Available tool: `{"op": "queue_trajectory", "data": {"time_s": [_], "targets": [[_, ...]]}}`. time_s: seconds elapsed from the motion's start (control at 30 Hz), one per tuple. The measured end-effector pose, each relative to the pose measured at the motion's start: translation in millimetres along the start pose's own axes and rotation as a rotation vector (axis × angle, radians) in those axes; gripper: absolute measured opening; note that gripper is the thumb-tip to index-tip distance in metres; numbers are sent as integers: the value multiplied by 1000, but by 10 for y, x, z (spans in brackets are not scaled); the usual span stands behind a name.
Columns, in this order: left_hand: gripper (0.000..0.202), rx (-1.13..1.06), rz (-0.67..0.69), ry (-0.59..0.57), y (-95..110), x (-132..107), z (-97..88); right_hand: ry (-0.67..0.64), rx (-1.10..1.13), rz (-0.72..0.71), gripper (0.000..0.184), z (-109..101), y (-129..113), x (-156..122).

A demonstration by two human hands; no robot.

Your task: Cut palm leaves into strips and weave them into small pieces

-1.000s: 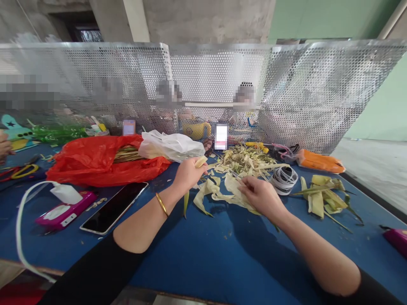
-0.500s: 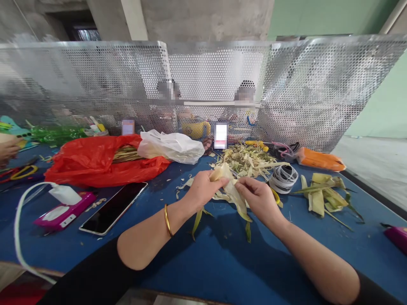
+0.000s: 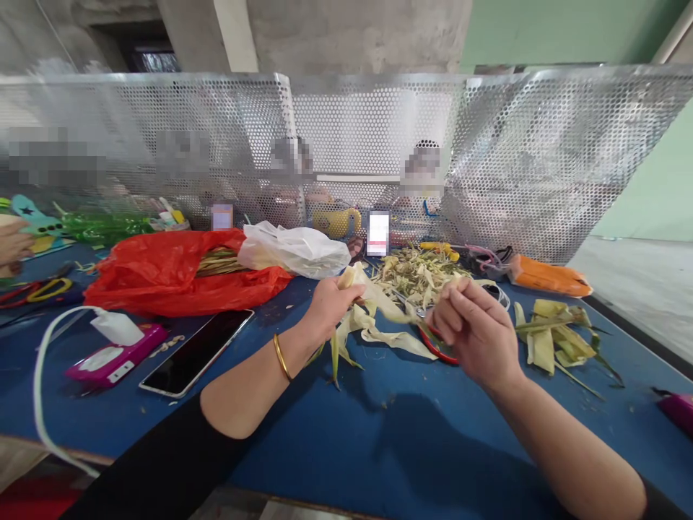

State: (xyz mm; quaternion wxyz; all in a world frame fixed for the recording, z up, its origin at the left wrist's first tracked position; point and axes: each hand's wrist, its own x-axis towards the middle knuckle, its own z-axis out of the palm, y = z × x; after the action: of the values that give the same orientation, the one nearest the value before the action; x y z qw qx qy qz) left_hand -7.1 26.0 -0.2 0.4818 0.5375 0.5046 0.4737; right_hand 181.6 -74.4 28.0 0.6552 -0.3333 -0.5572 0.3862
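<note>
My left hand (image 3: 329, 308), with a gold bangle on the wrist, is closed on a bunch of pale yellow-green leaf strips (image 3: 379, 318). The strips hang from it down onto the blue table (image 3: 379, 433). My right hand (image 3: 475, 329) is raised just right of the strips. It is curled into a fist around red-handled scissors (image 3: 433, 345), whose metal blades point left toward the strips. A heap of cut leaf scraps (image 3: 419, 271) lies right behind both hands.
At the back left lies a red plastic bag (image 3: 162, 278) of stalks with a white bag (image 3: 295, 249). A phone (image 3: 198, 350) and a pink device (image 3: 116, 357) with a white cable sit on the left. Green leaves (image 3: 552, 332) lie on the right. A perforated metal screen (image 3: 379, 137) walls the back. Another person's hand (image 3: 14, 245) is at far left.
My right hand has let go of the leaf strips and come up closed on the red-handled scissors. My left hand has lifted the strips higher and a little back.
</note>
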Motion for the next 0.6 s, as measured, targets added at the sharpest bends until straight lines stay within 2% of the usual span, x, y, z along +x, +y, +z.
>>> {"op": "queue_trajectory", "data": {"time_s": [0.1,0.2,0.27,0.33,0.47,0.6], "targets": [[20,102,86,91,4,42,-40,72,-107,-19,14,-34,-9,-11],[22,194,152,157,11,38,-53,140,-425,-103,18,-45,31,-44],[23,224,173,180,20,29,-60,116,-662,-127,18,-43,61,-57],[24,218,181,191,31,31,-77,69,-821,-93,19,-49,88,-48],[24,150,191,231,49,90,-144,28,-942,-9,26,-101,117,22],[22,83,207,257,49,170,-203,42,-1039,22,29,-167,100,81]]}}
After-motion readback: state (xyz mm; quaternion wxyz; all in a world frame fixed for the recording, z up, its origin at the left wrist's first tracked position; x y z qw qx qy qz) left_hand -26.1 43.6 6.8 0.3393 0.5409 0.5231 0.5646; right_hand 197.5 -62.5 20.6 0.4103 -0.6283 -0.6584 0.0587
